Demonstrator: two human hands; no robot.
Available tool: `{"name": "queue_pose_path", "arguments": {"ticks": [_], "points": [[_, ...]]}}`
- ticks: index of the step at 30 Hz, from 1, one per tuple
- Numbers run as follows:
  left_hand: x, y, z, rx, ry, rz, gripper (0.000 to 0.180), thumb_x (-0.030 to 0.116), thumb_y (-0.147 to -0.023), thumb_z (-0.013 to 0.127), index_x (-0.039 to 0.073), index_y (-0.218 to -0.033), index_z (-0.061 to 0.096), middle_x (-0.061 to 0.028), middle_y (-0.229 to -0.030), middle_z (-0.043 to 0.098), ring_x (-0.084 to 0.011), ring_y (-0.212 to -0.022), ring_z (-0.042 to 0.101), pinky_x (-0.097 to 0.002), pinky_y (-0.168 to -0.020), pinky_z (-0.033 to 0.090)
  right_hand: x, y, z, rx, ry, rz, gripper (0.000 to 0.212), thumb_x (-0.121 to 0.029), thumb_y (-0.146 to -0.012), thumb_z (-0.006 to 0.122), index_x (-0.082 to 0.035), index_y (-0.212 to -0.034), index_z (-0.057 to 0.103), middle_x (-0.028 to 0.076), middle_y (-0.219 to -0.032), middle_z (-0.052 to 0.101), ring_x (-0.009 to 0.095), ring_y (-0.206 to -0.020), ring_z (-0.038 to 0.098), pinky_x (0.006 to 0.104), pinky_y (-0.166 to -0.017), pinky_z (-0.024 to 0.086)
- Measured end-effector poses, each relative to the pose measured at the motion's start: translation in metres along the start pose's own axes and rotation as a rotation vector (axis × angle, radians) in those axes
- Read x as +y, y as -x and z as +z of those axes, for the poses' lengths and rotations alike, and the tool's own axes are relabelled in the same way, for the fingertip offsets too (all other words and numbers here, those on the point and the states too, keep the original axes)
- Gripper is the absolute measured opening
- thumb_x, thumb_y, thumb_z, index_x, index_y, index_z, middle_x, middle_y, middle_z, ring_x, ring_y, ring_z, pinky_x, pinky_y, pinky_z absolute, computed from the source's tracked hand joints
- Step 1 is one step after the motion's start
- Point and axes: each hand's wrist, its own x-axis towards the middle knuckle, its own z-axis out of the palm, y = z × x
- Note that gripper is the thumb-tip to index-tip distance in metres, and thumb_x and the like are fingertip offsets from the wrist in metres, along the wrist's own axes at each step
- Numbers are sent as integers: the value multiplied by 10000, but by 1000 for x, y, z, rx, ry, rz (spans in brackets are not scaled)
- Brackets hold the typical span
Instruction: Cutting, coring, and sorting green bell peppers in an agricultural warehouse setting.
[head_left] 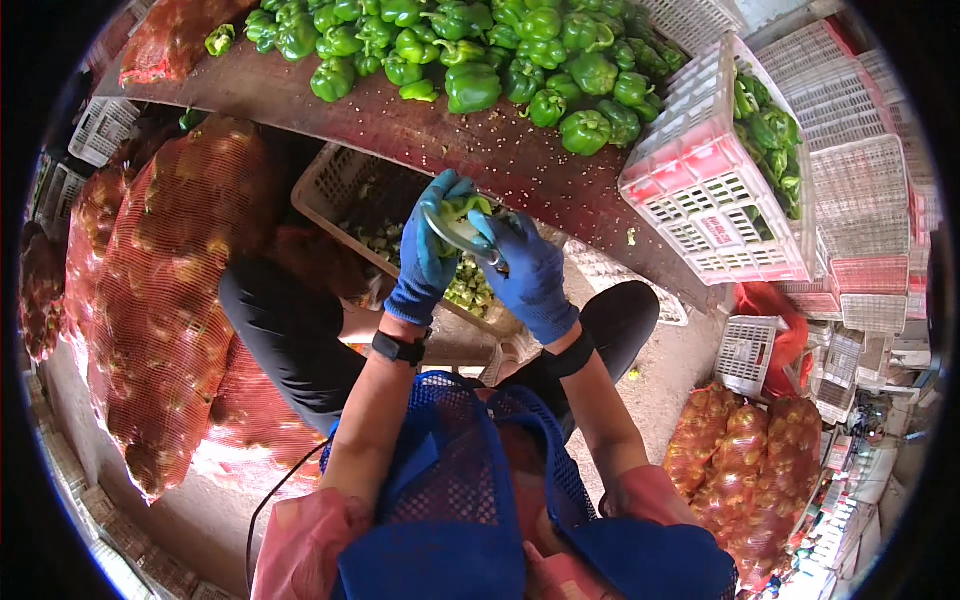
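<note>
My left hand, in a blue knit glove, is closed round a green bell pepper that looks cut open, its pale inside partly in sight. In my right hand, gloved the same way, is a knife with a curved blade; its handle is mostly hidden by my fingers. The blade lies against the near side of the pepper. Both hands are held above a crate of chopped green scraps, just off the table's near edge.
Many whole green peppers are heaped on the seed-strewn table. A white and red crate of peppers stands tilted at the right, before stacked crates. Full red mesh sacks crowd the left; more sacks sit at lower right.
</note>
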Motion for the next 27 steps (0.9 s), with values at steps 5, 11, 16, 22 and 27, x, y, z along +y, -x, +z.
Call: {"name": "queue_pose_path", "arguments": {"ticks": [5,11,16,22,27], "points": [[-6,10,7,45,-242,48,570,358,-950,446,0,-1378,333,-154,-1288,499,-241,-1151,513,-378,-919,466,13,16,28,-16,-147,166,401,-178,-748,711,-63,-1112,587,163,-954,638,347,-841,631,385,-713,512],[-6,10,10,53,-308,-8,585,375,-955,444,3,-1391,327,-153,-1290,499,-244,-1143,513,-345,-930,451,17,24,36,-4,-398,229,296,-136,-749,710,-41,-1012,610,126,-909,648,249,-782,641,346,-710,500],[-3,12,16,57,-237,-36,503,215,-925,550,-11,-1344,388,-122,-1174,592,-203,-1063,558,-309,-885,468,15,38,49,49,-400,285,298,-136,-730,738,-49,-980,601,115,-854,633,230,-748,626,336,-686,497],[-1,16,23,-10,-431,-27,450,254,-927,499,-37,-1269,480,-145,-1232,547,-211,-1069,553,-314,-916,442,13,38,38,1,-407,294,327,-164,-707,768,-60,-956,583,101,-821,615,224,-705,607,338,-654,492],[-5,15,8,-54,-476,-49,452,301,-928,440,-62,-1168,564,-160,-1286,499,-222,-1071,556,-324,-937,427,7,41,30,-9,-418,180,328,-159,-730,757,-58,-984,576,61,-815,604,169,-704,583,322,-644,487]]}}
